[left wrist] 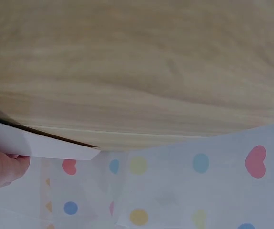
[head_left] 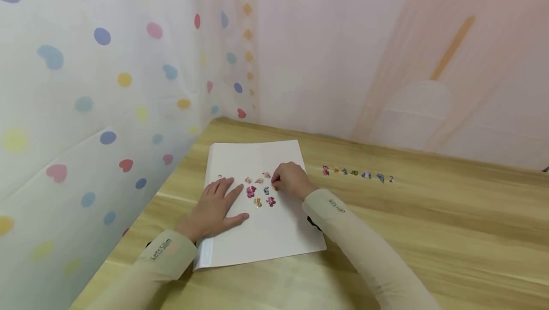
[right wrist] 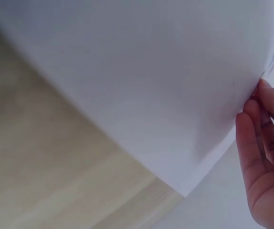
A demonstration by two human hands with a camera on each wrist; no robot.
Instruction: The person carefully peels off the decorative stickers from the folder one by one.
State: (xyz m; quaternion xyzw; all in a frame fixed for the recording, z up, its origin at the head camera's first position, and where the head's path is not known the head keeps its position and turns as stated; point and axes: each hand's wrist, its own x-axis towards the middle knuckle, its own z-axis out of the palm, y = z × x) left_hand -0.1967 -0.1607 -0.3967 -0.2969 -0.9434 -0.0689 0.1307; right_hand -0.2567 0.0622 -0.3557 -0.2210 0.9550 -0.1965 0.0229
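In the middle of the head view, a white paper stack (head_left: 274,241) lies on the wooden table (head_left: 463,219), its lower left corner bearing a shiny strip (head_left: 206,253). The left hand (head_left: 216,210) rests flat on the left part of the stack, fingers spread and thumb pointing toward the centre. The right hand (head_left: 292,180) comes in from the right, thumb and fingertips pressed together at the paper, pinching a small orange piece (head_left: 275,188) mostly hidden beneath them. Between the hands, near the centre of the frame, sits a loose cluster of small colourful pieces, among them a magenta piece (head_left: 250,192), a pink-purple piece (head_left: 270,201) and a yellowish piece (head_left: 257,202); their exact designs are too small to tell. A tiny pale dot (head_left: 220,176) lies just above the left fingers. Right of centre, apart from the paper, a row of seven small pieces (head_left: 366,175) stretches across the table. A patterned curtain (head_left: 98,105) with coloured dots and hearts fills the upper left.
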